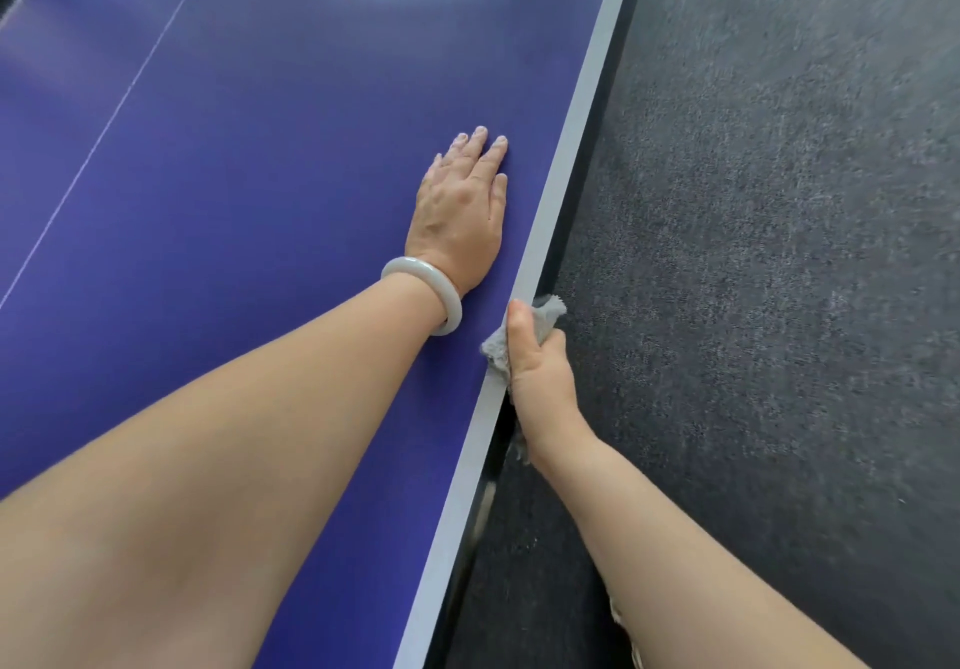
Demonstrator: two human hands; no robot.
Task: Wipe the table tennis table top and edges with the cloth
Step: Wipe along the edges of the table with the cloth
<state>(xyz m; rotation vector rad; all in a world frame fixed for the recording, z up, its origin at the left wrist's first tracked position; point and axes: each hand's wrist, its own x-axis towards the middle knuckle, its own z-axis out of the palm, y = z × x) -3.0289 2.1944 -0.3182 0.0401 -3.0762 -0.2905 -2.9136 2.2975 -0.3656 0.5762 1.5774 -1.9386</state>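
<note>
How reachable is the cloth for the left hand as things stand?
Probably yes: the left hand lies flat on the table top beside the edge, the cloth sits just back along that edge, nothing between, though the right hand grips it.

Most of cloth (546, 310) hidden under right hand (540, 369); only grey bits show above & left of thumb. Right fingertips out of sight down side of table (249, 159). Left hand (460, 211) lies palm-down, so palm & thumb unseen. Table cut off top, left & bottom; both forearms cut off too. Dark shape in top-left corner too blurred to tell. Carpet (779, 252) texture smeared.
</note>
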